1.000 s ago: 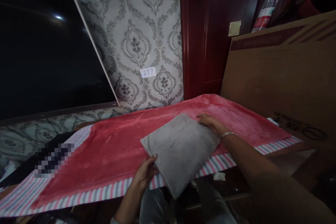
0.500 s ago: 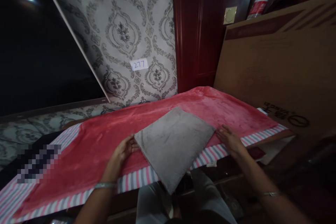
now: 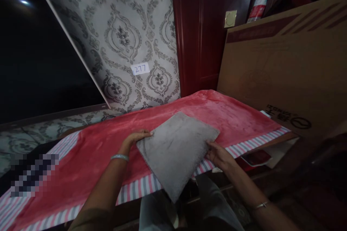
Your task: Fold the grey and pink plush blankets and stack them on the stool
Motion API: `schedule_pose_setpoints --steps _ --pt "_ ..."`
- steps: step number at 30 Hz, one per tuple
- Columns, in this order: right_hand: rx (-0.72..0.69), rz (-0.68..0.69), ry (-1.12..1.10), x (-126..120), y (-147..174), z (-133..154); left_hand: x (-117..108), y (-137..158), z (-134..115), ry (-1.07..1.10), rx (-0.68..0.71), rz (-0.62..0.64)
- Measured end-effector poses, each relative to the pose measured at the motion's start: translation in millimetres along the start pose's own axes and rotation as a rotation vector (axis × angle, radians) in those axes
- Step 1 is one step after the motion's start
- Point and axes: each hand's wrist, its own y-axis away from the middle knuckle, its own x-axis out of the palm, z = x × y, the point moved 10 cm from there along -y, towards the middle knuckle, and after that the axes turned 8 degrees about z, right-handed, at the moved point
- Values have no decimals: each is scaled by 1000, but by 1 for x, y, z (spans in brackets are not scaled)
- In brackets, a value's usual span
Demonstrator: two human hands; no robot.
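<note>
Grey plush square (image 3: 177, 151), one, set cornerwise between the two hands, its near corner reaching past the front edge of the surface beneath. Left hand (image 3: 139, 136): fingers extended and nearly straight, tips touching the upper left edge of the square; whether they pinch it, cannot tell; a pale bracelet (image 3: 119, 157) on the wrist. Right hand (image 3: 219, 157): closed on the right-hand edge just below the corner, thumb on the upper face, other fingers curled and partly hidden; a thin bangle (image 3: 262, 205) on the wrist. Surroundings, from the left: dark screen (image 3: 46, 54) with a pale frame; patterned wallpaper (image 3: 123, 36), grey on white, bearing a paper label (image 3: 140, 68) marked 277; red plush cloth (image 3: 108, 158), spread wide under the square and both sides of it; striped cloth (image 3: 139, 186), pink, grey and white, showing beneath along the front; dark red panel (image 3: 195, 43), upright; gold-coloured switch plate (image 3: 230, 18); clear bottle (image 3: 258, 7) with red-and-white label, behind the top edge of a large cardboard box (image 3: 271, 61), which bounds the right end of the red cloth.
</note>
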Motion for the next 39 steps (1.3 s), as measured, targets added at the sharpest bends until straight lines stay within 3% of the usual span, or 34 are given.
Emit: schedule_pose_setpoints --steps 3,6,9,13,16,18,23,25,29,33,37,39 --pt "-60 -42 -21 13 -2 -2 18 1 0 -96 -53 135" --pt "-113 -84 37 22 -9 10 26 12 -10 -97 7 141" --pt "-183 -31 186 42 -20 42 28 32 -32 -91 116 114" --pt "-245 103 337 77 -35 93 14 74 -64 -30 245 -35" --pt "-229 213 325 96 -47 110 3 106 -65 37 314 -188" --pt "-180 240 325 96 -56 103 11 115 -42 110 284 -185" --pt "2 161 323 60 -77 47 60 106 47 366 37 105" --pt "0 151 303 49 -79 32 60 101 62 418 8 108" --pt "-17 143 276 37 -72 17 43 90 54 449 15 18" --pt "-25 135 275 33 -61 8 41 72 33 440 8 -12" --pt "-86 244 310 46 -53 9 47 52 26 416 -26 -5" --pt "-144 269 362 54 -51 13 38 46 24 321 3 -78"
